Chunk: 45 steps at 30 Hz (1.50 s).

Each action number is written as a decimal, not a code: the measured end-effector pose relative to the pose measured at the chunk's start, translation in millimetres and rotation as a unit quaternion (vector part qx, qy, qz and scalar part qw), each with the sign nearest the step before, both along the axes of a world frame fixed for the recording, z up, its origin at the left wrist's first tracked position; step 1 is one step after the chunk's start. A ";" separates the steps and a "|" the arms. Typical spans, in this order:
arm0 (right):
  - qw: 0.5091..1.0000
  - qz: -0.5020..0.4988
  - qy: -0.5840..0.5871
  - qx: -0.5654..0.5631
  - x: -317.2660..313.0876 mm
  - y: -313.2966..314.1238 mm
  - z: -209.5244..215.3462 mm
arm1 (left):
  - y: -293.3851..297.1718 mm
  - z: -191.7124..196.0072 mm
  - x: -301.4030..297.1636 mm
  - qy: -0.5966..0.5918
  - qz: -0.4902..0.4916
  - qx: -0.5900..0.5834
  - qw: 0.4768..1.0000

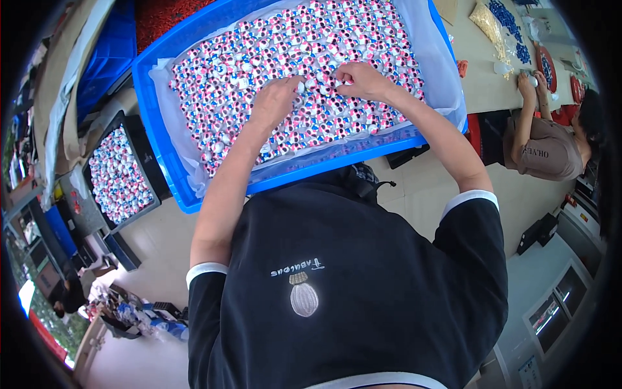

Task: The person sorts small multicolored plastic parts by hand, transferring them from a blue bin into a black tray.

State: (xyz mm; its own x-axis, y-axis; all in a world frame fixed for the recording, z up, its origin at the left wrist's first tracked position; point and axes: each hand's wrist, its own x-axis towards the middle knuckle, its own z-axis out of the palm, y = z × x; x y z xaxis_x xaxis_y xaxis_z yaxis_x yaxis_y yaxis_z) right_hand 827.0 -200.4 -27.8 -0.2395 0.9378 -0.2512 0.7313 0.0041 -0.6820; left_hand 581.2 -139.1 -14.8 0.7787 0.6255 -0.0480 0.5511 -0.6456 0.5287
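Observation:
In front of me is a large blue plastic tray [153,133] lined with a white plastic sheet [167,107]. Small white, pink and blue figures [227,97] with dark round spots fill it, packed closely. My left hand [275,102] reaches over the middle of the tray, fingers pinched on a small white piece [300,87] at their tips. To its right, my right hand [364,82] is closed, thumb and forefinger curled together low over the figures. Whatever it holds, if anything, is too small to tell.
A smaller black tray [150,162] of similar figures stands at left. Red pieces [170,23] lie behind the blue tray. At right, a co-worker [547,146] works at a table [476,55] bearing blue pieces [508,23] and a bag of yellowish pieces [487,24].

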 end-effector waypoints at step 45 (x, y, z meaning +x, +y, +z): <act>0.976 0.105 -0.121 0.145 -47.0 20.3 26.4 | -27.6 28.4 -32.0 -0.209 0.097 -0.079 0.970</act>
State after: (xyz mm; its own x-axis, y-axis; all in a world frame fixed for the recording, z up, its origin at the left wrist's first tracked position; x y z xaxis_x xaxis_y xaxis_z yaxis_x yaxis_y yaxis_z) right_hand 779.9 -180.1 -1.4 -0.4012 0.9143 -0.0556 0.8333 0.3391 -0.4366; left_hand 549.2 -166.7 13.6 0.6184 0.7734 0.1397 0.3708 -0.4438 0.8158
